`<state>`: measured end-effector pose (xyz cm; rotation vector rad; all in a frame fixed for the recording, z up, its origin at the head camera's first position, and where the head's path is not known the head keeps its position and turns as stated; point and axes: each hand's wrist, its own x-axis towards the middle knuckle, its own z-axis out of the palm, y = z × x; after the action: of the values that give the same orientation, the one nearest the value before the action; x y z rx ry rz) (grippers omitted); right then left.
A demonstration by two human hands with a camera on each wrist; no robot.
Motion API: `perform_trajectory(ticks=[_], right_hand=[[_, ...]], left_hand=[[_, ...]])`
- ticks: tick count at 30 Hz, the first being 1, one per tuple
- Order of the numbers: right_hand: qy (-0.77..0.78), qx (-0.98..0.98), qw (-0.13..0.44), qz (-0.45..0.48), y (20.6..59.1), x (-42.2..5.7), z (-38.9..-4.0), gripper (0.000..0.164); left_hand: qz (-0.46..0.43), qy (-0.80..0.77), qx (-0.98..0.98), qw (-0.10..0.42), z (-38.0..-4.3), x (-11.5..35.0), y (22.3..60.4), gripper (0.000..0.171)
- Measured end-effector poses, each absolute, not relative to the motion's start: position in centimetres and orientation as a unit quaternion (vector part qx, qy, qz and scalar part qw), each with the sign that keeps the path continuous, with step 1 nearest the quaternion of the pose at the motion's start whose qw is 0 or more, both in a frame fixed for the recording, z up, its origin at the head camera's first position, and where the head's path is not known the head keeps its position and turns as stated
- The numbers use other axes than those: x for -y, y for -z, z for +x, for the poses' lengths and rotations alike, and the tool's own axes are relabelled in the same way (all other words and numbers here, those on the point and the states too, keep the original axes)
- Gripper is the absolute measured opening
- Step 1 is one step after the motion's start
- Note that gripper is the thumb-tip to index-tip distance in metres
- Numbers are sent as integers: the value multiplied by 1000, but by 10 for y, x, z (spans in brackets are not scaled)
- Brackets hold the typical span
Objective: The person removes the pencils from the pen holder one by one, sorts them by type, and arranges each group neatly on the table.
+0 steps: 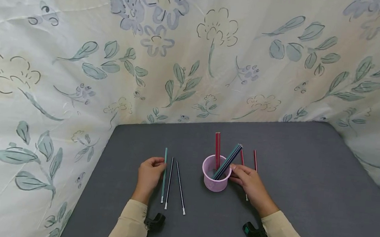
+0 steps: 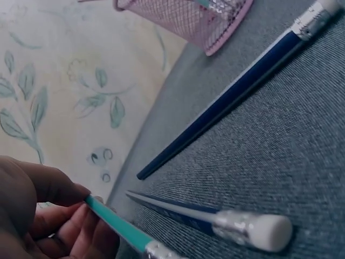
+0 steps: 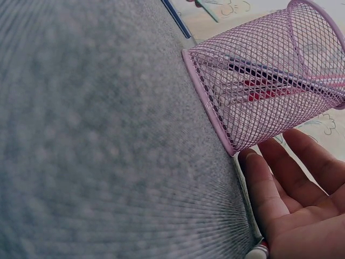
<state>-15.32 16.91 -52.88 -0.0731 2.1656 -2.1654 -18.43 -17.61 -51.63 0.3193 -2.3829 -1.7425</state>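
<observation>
My left hand (image 1: 149, 175) pinches a teal pencil (image 1: 163, 185) between thumb and fingers, near its unerasered end in the left wrist view. Just right of it lie two dark blue pencils (image 1: 180, 186) with white erasers. A pink mesh pencil cup (image 1: 215, 186) stands upright, holding red pencils (image 1: 218, 146) and a leaning bunch of teal and dark blue pencils (image 1: 228, 161). Beside the cup's right side is my right hand (image 1: 251, 183), its fingers loosely extended; in the right wrist view the fingertips (image 3: 294, 135) come right at the mesh wall.
Two red pencils (image 1: 255, 159) lie right of the cup, partly hidden behind the right hand. The dark grey table (image 1: 299, 171) ends at a floral cloth (image 1: 186, 77) at the back and sides. Black bands (image 1: 255, 232) sit at both wrists.
</observation>
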Motion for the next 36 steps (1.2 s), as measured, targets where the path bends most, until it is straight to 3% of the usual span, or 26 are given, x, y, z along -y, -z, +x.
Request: perform_trajectory(ticks=[11,36], right_hand=[[703,-710,37,-26,528,-169,-153,46],[705,-707,40,-31,529,-170,-153,47]], left_hand=[[115,519,845,61,-182,175,520,17],[88,422,896,109,-177,168,520,20]])
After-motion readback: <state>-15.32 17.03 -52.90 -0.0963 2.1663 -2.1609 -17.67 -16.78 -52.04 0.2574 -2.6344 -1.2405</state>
